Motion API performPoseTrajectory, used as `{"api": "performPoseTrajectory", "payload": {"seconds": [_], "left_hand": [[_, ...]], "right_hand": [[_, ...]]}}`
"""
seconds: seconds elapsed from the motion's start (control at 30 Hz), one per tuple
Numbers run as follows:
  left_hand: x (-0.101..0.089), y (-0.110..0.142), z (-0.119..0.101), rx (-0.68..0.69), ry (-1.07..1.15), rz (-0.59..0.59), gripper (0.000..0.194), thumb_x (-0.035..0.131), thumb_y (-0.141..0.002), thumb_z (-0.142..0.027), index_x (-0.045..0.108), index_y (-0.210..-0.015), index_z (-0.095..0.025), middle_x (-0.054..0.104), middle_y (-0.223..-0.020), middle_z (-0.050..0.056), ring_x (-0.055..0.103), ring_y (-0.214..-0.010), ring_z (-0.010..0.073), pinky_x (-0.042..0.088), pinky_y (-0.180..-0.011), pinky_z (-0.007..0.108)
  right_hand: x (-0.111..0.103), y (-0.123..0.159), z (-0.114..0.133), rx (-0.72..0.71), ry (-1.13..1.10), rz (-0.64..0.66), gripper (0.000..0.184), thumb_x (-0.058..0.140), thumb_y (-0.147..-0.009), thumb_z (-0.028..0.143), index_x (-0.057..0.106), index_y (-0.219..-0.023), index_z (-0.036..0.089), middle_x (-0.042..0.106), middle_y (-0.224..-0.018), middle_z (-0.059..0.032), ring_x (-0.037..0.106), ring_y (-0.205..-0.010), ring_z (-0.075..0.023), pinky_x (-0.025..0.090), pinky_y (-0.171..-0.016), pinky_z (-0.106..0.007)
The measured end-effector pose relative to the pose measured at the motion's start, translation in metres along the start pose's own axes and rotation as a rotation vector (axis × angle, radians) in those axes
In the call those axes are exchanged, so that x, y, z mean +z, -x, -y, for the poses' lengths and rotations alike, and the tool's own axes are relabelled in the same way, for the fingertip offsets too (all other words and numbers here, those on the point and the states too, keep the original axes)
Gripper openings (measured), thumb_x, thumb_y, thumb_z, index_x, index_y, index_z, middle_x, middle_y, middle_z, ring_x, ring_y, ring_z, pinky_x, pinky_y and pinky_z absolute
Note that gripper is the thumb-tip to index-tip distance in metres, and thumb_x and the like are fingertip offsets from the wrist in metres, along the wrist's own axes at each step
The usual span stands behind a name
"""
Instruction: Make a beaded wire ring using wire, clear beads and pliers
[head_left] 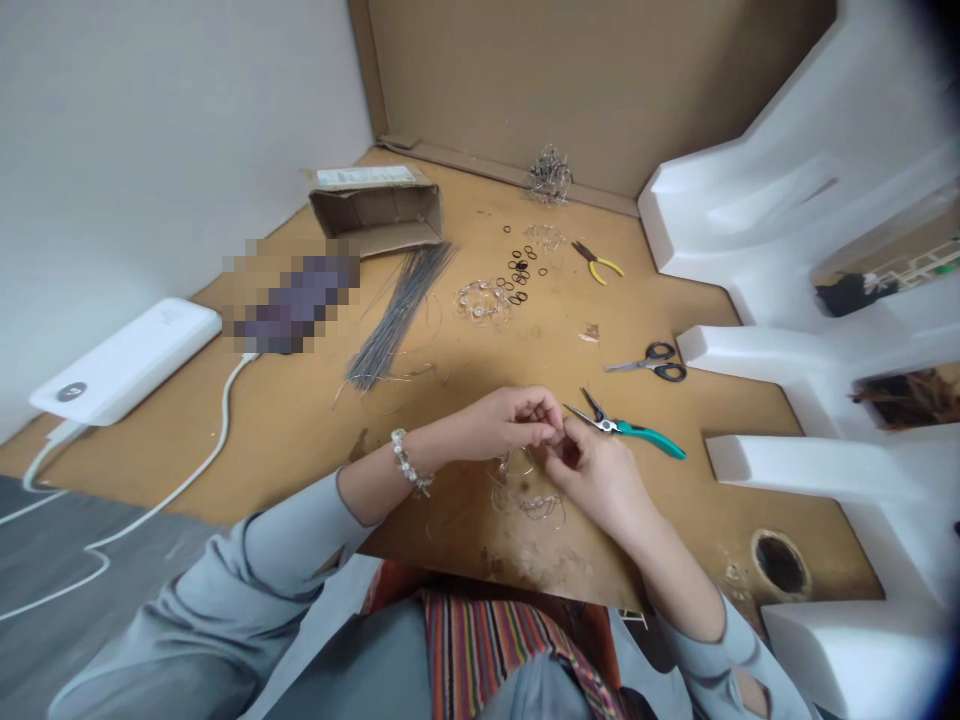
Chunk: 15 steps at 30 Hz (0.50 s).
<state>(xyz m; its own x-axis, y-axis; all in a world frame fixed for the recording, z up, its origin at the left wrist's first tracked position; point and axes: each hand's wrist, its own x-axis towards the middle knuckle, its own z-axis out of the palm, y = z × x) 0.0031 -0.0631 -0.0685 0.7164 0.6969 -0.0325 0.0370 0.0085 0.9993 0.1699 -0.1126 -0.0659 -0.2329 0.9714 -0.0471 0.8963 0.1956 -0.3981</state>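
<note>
My left hand and my right hand meet over the near part of the brown table, fingertips pinched together. Between them is a thin wire, mostly hidden by the fingers. Below, a loose loop of wire with clear beads hangs or lies near the table; whether it joins the pinched wire I cannot tell. Just beyond my right hand lie long-nose pliers with a teal handle, jaws apart. A beaded wire ring rests farther back, beside several small black rings.
A bundle of straight grey wires lies left, before an open cardboard box. Scissors and yellow-handled pliers lie right. A tangled wire ball sits at the back. White foam edges the right; a power bank stands left.
</note>
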Motion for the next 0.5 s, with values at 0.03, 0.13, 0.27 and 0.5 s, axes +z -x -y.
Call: {"api": "performPoseTrajectory", "payload": {"seconds": [0.03, 0.13, 0.27, 0.5], "left_hand": [[-0.001, -0.001, 0.000, -0.007, 0.014, 0.006, 0.006, 0.054, -0.080, -0.019, 0.053, -0.083, -0.014, 0.057, -0.074, -0.001, 0.051, -0.067, 0.0090, 0.041, -0.065, 0.022], [-0.003, -0.002, -0.003, -0.022, 0.011, 0.005, 0.007, 0.056, -0.079, -0.020, 0.053, -0.081, -0.014, 0.053, -0.068, -0.003, 0.049, -0.062, 0.0076, 0.039, -0.061, 0.021], [-0.009, -0.006, -0.011, -0.033, -0.049, -0.013, 0.005, 0.055, -0.080, -0.019, 0.052, -0.081, -0.014, 0.053, -0.065, -0.004, 0.046, -0.058, 0.0064, 0.038, -0.058, 0.020], [-0.015, -0.023, -0.002, -0.019, -0.026, -0.017, 0.006, 0.055, -0.079, -0.018, 0.051, -0.082, -0.015, 0.055, -0.066, -0.003, 0.049, -0.057, 0.0060, 0.040, -0.057, 0.020]], "right_hand": [[-0.002, 0.001, -0.001, -0.023, -0.006, 0.019, 0.011, 0.052, -0.078, 0.031, 0.056, -0.075, 0.021, 0.062, -0.067, -0.0004, 0.055, -0.059, -0.0146, 0.036, -0.054, -0.024], [-0.016, 0.007, -0.015, -0.118, -0.035, 0.046, 0.023, 0.052, -0.082, 0.040, 0.059, -0.095, 0.021, 0.065, -0.090, -0.0056, 0.061, -0.079, -0.0187, 0.045, -0.067, -0.029], [-0.034, 0.018, -0.051, -0.103, 0.148, -0.058, 0.046, 0.051, -0.083, 0.047, 0.053, -0.120, 0.019, 0.057, -0.121, -0.0125, 0.052, -0.112, -0.0270, 0.042, -0.092, -0.041], [-0.027, 0.034, -0.073, 0.044, 0.510, 0.018, 0.069, 0.055, -0.075, 0.047, 0.041, -0.133, 0.012, 0.053, -0.127, -0.0174, 0.051, -0.108, -0.0350, 0.043, -0.084, -0.045]]}}
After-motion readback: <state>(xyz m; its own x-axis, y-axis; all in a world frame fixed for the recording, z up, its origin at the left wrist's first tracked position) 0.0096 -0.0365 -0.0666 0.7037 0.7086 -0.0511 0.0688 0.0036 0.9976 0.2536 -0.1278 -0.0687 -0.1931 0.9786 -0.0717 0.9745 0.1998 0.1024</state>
